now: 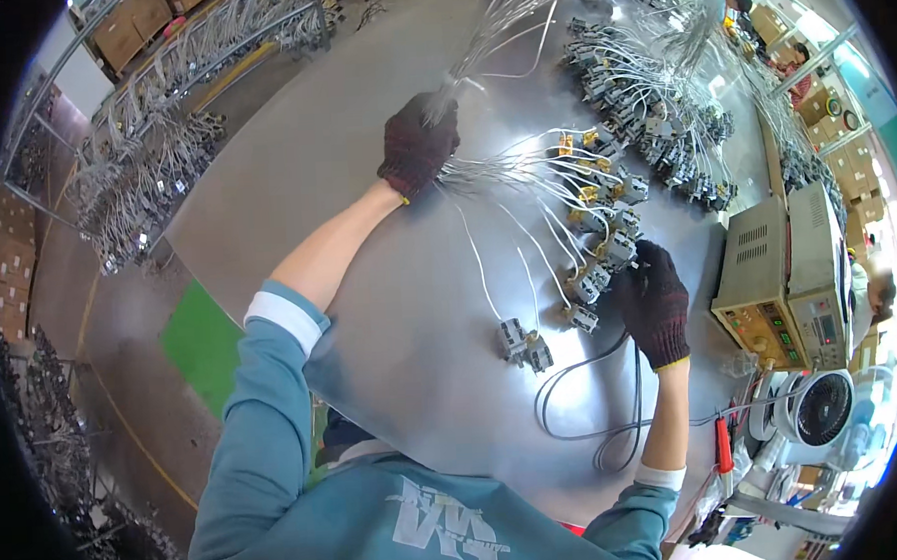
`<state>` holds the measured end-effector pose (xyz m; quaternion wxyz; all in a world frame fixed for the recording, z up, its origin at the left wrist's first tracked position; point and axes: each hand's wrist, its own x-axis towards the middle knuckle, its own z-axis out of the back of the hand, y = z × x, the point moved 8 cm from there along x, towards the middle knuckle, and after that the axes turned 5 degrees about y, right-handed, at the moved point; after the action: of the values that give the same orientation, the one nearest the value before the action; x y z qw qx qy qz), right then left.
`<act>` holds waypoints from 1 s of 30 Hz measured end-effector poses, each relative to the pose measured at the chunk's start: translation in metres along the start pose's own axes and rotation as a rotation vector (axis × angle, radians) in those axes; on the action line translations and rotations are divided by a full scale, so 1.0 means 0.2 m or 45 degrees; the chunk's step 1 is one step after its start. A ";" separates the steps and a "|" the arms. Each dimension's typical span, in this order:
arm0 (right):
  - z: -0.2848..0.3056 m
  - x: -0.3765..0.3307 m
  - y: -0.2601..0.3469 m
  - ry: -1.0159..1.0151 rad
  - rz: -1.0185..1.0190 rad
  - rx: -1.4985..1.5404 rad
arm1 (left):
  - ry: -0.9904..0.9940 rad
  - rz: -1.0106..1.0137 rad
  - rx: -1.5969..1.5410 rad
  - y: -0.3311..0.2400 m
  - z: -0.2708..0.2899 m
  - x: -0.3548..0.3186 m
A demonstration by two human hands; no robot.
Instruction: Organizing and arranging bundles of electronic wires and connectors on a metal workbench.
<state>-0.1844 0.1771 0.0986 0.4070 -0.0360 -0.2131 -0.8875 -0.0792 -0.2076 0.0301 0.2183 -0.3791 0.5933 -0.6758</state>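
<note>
My left hand (417,141), in a dark knit glove, is closed around a bundle of white wires (492,23) that rises toward the far side of the metal table (364,184). From that fist the wires fan out to several small grey connector blocks with yellow tags (596,218). My right hand (653,301), also gloved, rests on the connector blocks at the lower end of the fan, fingers curled on one (597,279). Two loose grey blocks (524,345) lie on the table below.
A beige test instrument (784,275) stands at the right, a small white fan (815,409) below it. Grey cables (599,414) loop near my right wrist. More wire harnesses (651,101) are piled at the far right, and racks of harnesses (152,143) hang at the left.
</note>
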 end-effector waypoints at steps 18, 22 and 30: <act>-0.09 0.23 -0.05 0.045 0.392 -0.343 | -0.002 -0.083 -0.014 0.03 0.06 0.03; -0.17 0.25 -0.15 0.035 0.262 -0.064 | 0.030 -0.182 -0.011 0.01 0.06 0.02; -0.21 0.32 -0.15 0.047 0.276 -0.026 | 0.060 0.087 -0.024 0.04 0.06 0.03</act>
<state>-0.2453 0.1323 0.0651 0.5041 -0.0467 -0.1916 -0.8409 -0.0746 -0.2208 0.0243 0.2235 -0.3446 0.6172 -0.6711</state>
